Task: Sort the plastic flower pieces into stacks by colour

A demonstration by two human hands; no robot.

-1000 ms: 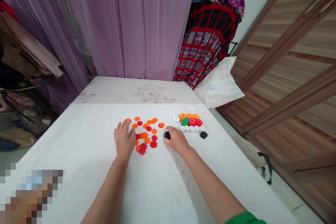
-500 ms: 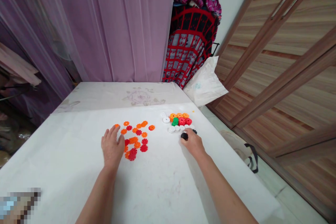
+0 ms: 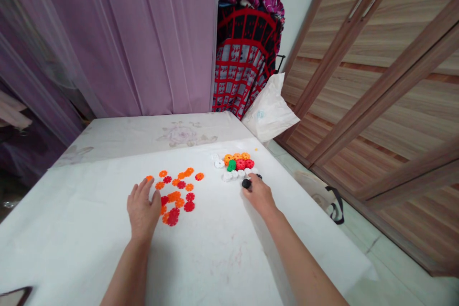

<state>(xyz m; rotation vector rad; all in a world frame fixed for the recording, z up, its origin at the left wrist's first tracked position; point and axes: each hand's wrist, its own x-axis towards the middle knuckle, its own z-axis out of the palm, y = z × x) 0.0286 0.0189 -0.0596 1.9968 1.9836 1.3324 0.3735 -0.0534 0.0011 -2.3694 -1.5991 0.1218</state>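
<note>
My left hand rests with its fingers apart at the left edge of a loose spread of orange discs and red discs, all flower-shaped with notched rims. Between the thumb and fingers of my right hand is a black notched disc piece. Another black piece shows just past those fingers, partly hidden. Beyond them sit rows of joined discs: white discs, red discs, a green piece and orange discs. A white disc lies at their left.
A white cloth covers the table. A dark-edged flat object lies at its near left corner. Past the right edge stand a white bag and wooden wardrobe doors. A purple curtain hangs behind.
The whole view has shifted slightly, so the table and discs appear further left. Both hands stay at nearly the same spots on the table, the right still at the black piece.
</note>
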